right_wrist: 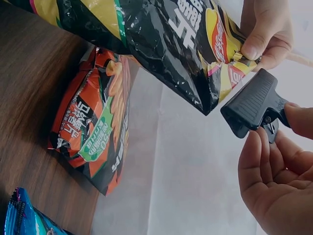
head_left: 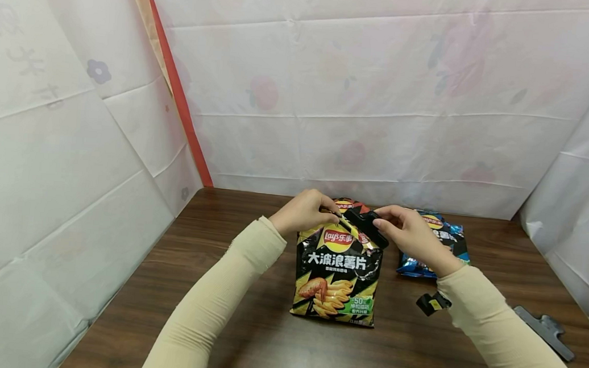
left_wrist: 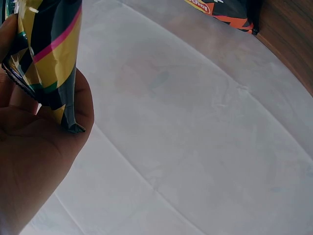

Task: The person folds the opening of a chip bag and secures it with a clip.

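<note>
A black and yellow Lay's potato chip bag [head_left: 339, 284] stands upright in the head view. At its top edge my left hand [head_left: 305, 210] pinches the folded-down corner between thumb and fingers; the left wrist view shows the bag's crimped edge [left_wrist: 54, 73] against the palm. My right hand [head_left: 416, 238] holds a black bag clip [head_left: 367, 226] by its handles, thumb on one side and fingers on the other. In the right wrist view the clip's long jaw lies right beside the bag's folded top, close to the left thumb.
Behind the held bag stands a red-orange chip bag [right_wrist: 93, 117]. A blue chip bag [head_left: 409, 266] lies to the right, partly behind my right hand. Another black clip [head_left: 546, 331] rests on the wooden table [head_left: 258, 341] beyond my right forearm. White sheets [head_left: 380, 127] wall the back and sides.
</note>
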Action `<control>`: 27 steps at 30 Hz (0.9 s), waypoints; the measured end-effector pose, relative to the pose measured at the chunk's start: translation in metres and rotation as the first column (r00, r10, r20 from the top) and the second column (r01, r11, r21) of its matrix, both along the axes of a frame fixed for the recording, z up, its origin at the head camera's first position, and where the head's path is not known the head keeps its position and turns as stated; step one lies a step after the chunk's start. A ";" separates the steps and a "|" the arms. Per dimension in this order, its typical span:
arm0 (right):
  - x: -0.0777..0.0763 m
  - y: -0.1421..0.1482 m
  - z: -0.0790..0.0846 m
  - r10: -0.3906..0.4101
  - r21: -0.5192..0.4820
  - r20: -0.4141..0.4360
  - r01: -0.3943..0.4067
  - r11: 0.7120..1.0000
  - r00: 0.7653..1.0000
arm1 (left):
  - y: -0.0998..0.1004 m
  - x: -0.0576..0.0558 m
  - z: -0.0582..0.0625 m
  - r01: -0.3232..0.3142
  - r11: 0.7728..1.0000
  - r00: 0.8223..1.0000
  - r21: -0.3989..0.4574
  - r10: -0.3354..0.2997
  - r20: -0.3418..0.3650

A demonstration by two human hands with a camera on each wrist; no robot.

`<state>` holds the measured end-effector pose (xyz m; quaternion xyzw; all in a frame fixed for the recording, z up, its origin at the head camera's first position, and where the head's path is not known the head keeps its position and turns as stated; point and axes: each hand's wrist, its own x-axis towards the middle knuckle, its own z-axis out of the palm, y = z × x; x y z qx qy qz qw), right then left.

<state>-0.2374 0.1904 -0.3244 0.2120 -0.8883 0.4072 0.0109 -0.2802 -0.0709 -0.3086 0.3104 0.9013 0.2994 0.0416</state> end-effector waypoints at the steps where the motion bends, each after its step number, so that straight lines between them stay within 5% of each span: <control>1: 0.000 0.000 0.000 0.000 -0.002 -0.004 0.000 1.000 1.000 | 0.000 0.000 0.000 0.000 1.000 1.000 0.000 0.000 0.002; 27: 0.003 -0.005 -0.002 -0.019 -0.078 -0.086 0.012 0.997 0.996 | 0.002 0.000 0.001 0.008 1.000 1.000 -0.008 -0.008 -0.010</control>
